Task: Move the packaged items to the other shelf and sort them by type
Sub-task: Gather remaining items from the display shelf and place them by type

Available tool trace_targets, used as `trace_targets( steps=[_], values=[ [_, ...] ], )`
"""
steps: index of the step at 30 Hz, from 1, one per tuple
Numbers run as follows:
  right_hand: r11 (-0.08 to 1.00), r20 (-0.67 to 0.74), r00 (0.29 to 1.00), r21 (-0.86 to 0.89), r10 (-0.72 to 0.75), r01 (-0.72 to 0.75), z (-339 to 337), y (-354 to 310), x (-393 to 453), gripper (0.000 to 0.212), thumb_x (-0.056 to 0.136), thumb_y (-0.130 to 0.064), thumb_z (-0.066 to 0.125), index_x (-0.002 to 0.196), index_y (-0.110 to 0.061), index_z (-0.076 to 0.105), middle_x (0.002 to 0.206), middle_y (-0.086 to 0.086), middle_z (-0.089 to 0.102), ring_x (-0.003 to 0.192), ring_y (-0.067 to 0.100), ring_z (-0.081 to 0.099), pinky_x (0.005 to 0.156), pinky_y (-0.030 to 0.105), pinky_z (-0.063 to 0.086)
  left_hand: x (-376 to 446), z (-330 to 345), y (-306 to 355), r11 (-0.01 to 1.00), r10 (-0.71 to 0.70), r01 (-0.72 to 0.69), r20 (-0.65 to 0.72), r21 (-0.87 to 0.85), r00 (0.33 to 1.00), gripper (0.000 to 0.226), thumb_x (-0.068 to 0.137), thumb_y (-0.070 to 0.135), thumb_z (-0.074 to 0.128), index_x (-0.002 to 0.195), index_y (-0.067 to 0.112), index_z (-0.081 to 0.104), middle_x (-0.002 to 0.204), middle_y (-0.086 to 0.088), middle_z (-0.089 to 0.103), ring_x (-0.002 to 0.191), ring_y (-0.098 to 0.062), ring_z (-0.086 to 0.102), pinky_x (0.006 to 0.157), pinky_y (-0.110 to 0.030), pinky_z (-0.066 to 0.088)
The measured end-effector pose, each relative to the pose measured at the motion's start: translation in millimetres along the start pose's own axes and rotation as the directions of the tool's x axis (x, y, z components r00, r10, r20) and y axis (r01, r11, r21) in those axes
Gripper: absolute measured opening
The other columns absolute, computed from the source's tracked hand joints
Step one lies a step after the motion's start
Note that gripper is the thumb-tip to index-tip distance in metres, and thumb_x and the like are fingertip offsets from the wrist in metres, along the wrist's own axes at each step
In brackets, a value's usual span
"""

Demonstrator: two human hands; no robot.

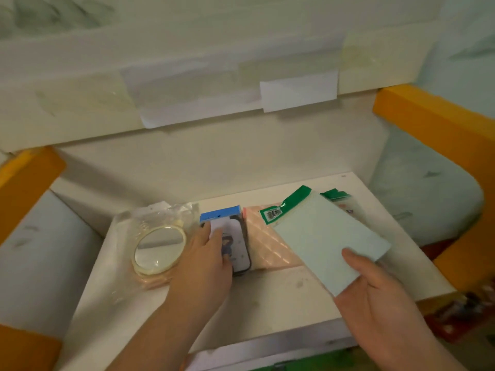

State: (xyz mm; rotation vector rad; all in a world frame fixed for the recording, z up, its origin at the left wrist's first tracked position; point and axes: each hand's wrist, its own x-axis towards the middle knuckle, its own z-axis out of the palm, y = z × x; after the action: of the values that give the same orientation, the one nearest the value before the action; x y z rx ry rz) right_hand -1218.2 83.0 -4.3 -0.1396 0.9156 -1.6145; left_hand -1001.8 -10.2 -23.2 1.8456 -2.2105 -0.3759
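Note:
On the white shelf [281, 298] lie several packaged items. A round mirror in a clear bag [159, 249] sits at the left. Beside it is a blue-topped package [227, 223], with my left hand [203, 266] pressing down on it, fingers on its face. A pink quilted package [265, 247] lies to its right. My right hand [375, 293] holds a pale green packet with a green header and barcode [321, 236], tilted above the pink one. Another green-topped packet [338, 198] lies behind it, mostly hidden.
Orange shelf uprights stand at the left [24, 183] and right [439, 129]. A white upper shelf edge with taped paper labels [298, 92] hangs overhead. Dark red items [463, 314] sit low at the right.

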Motion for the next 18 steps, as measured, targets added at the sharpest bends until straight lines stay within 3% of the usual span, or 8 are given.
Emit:
trace_targets(
  steps=[2, 3, 5, 7, 8, 10, 13, 18],
  values=[
    [0.913, -0.088, 0.982, -0.391, -0.167, 0.120, -7.0, -9.6, -0.1, 0.027, 0.096, -0.016, 0.057, 0.120, -0.024, 0.063, 0.107, -0.001, 0.075, 0.103, 0.026, 0.069, 0.087, 0.045, 0.056, -4.0, 2.2, 8.1, 1.000, 0.010, -0.010, -0.003, 0.012, 1.000, 0.040, 0.095, 0.019, 0.048, 0.135, 0.019, 0.050, 0.142, 0.005, 0.045, 0.124, -0.022, 0.052, 0.101, -0.033, 0.048],
    [0.777, -0.093, 0.957, -0.608, -0.275, 0.164, -12.4, -14.8, 0.6, 0.018, 0.098, -0.020, 0.056, 0.114, -0.025, 0.064, 0.099, -0.006, 0.075, 0.097, 0.020, 0.069, 0.080, 0.038, 0.055, -5.6, 3.6, 12.5, 1.000, 0.028, -0.028, -0.002, 0.014, 1.000, 0.036, 0.095, 0.019, 0.048, 0.130, 0.018, 0.052, 0.138, 0.006, 0.047, 0.122, -0.021, 0.053, 0.099, -0.032, 0.049],
    [0.430, 0.139, 0.876, -0.829, -0.461, 0.358, -22.9, -27.0, 5.3, 0.018, 0.100, -0.023, 0.052, 0.115, -0.029, 0.061, 0.102, -0.014, 0.069, 0.099, 0.007, 0.065, 0.075, 0.023, 0.053, -7.5, 4.7, 21.9, 0.997, 0.082, -0.082, 0.010, 0.000, 0.997, 0.028, 0.093, 0.019, 0.049, 0.121, 0.021, 0.056, 0.132, 0.010, 0.051, 0.121, -0.020, 0.053, 0.095, -0.034, 0.050],
    [-0.014, 0.468, 0.750, -0.852, -0.467, 0.523, -34.3, -39.9, 17.4, 0.038, 0.099, -0.015, 0.050, 0.134, -0.029, 0.053, 0.129, -0.013, 0.060, 0.117, 0.003, 0.056, 0.095, 0.023, 0.049, -6.9, 5.6, 31.7, 0.991, 0.130, -0.129, 0.035, -0.038, 0.991, 0.022, 0.091, 0.017, 0.050, 0.109, 0.028, 0.056, 0.121, 0.015, 0.053, 0.120, -0.019, 0.052, 0.091, -0.033, 0.049],
    [-0.280, 0.587, 0.694, -0.809, -0.417, 0.517, -39.7, -45.2, 27.8, 0.048, 0.095, -0.009, 0.054, 0.140, -0.025, 0.049, 0.139, -0.009, 0.054, 0.125, 0.007, 0.051, 0.103, 0.029, 0.044, -5.8, 7.7, 36.4, 0.989, 0.144, -0.142, 0.049, -0.043, 0.988, 0.024, 0.091, 0.016, 0.050, 0.111, 0.028, 0.057, 0.123, 0.014, 0.054, 0.122, -0.018, 0.051, 0.093, -0.032, 0.047],
    [-0.624, 0.699, 0.652, -0.657, -0.294, 0.423, -50.7, -51.2, 50.6, 0.064, 0.083, -0.005, 0.066, 0.142, -0.018, 0.047, 0.143, -0.001, 0.052, 0.129, 0.019, 0.049, 0.105, 0.038, 0.040, -3.6, 11.0, 46.8, 0.987, 0.160, -0.160, 0.081, -0.003, 0.984, 0.045, 0.094, 0.021, 0.051, 0.138, 0.022, 0.053, 0.147, 0.010, 0.048, 0.138, -0.014, 0.042, 0.112, -0.031, 0.037],
    [-0.675, 0.621, 0.765, -0.639, -0.170, 0.369, -53.8, -50.2, 71.4, 0.072, 0.078, -0.008, 0.067, 0.145, -0.022, 0.045, 0.147, -0.001, 0.049, 0.134, 0.022, 0.045, 0.107, 0.041, 0.038, -2.4, 13.3, 63.2, 0.978, 0.208, -0.209, 0.090, 0.001, 0.974, 0.043, 0.095, 0.019, 0.050, 0.137, 0.015, 0.053, 0.151, 0.007, 0.044, 0.136, -0.012, 0.041, 0.106, -0.024, 0.033],
    [-0.698, 0.598, 0.801, -0.565, 0.021, 0.440, -72.3, -45.7, 87.7, 0.062, 0.098, -0.040, 0.047, 0.155, -0.031, 0.022, 0.161, -0.010, 0.023, 0.147, 0.013, 0.017, 0.119, 0.033, 0.012, 2.2, 18.1, 77.7, 0.972, 0.233, -0.236, 0.086, 0.015, 0.969, 0.053, 0.096, 0.027, 0.047, 0.148, 0.023, 0.040, 0.154, 0.008, 0.041, 0.138, -0.011, 0.039, 0.113, -0.027, 0.033]
  ],
)
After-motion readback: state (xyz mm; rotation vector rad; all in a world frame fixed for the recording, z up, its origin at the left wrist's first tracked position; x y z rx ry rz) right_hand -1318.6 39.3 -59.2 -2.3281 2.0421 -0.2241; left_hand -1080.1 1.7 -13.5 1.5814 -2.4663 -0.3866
